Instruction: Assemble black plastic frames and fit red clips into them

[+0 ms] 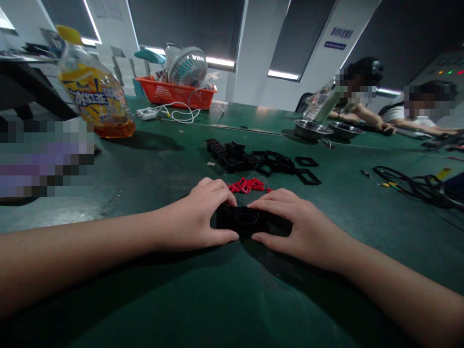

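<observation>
Two-handed, gripping a black part with left fingers and right fingers. Held lengthwise from side to side, roughly parallel to the far edge of the bench.

The one view comes from a camera on the person's head, facing forward and down across the green counter. Both forearms enter from the lower corners, close to the lens; the far wall and windows fill the top, well beyond. No second view shares any part.
</observation>
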### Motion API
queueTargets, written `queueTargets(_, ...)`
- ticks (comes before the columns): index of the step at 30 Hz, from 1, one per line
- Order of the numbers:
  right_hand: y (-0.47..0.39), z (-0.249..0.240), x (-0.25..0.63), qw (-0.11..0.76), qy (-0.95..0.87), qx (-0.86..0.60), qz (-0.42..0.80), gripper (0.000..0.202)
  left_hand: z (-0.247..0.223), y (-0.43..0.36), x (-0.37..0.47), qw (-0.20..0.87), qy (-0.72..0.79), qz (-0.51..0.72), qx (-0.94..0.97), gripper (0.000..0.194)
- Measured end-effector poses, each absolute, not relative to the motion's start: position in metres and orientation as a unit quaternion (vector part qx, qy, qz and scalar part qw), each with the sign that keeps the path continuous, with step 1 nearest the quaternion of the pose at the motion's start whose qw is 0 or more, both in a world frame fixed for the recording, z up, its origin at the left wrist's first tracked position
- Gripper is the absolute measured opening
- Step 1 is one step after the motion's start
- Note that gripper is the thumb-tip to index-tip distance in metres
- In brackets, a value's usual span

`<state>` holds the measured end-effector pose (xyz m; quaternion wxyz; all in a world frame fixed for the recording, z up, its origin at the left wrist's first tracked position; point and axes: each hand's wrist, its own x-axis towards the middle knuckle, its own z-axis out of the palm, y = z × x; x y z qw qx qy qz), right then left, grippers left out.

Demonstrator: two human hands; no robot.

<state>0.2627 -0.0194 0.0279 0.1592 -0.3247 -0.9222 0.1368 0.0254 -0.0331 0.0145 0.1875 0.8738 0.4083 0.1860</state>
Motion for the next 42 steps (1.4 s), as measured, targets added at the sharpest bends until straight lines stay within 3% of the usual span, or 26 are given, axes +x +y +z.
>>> queueTargets(42, -0.0202, 0.0294, 0.2617, 0.161, -0.923, -0.321, 0.14, 0.03, 0.0153, -0.0355, 0.024, 0.188, 0.408, 0.183, 0.875, 0.033)
